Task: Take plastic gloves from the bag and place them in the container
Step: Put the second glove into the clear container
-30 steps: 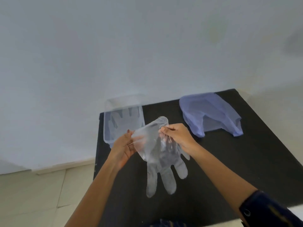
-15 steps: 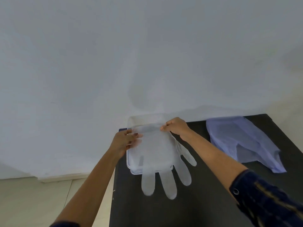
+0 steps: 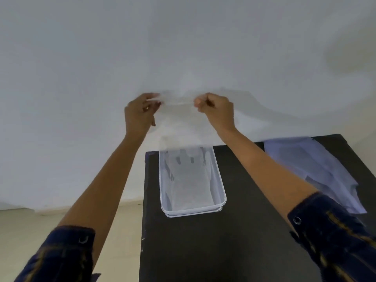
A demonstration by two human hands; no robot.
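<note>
A clear plastic glove [image 3: 179, 127] hangs stretched by its cuff between my two hands, high in front of the white wall. My left hand [image 3: 140, 112] pinches the cuff's left corner and my right hand [image 3: 215, 110] pinches the right corner. The glove's fingers dangle down to the far end of the clear rectangular container [image 3: 219, 192], which stands on the black table [image 3: 234, 241]. Inside the container lies at least one more clear glove [image 3: 189, 180]. The pale blue plastic bag [image 3: 311, 171] lies flat on the table to the right.
The table's left edge drops to a beige floor [image 3: 30, 231]. A white wall [image 3: 183, 47] rises right behind the table. My dark sleeves show at both lower corners.
Both hands have risen and moved away from me with the glove, lifting it from in front of the container to well above its far end. The view has tilted up.
</note>
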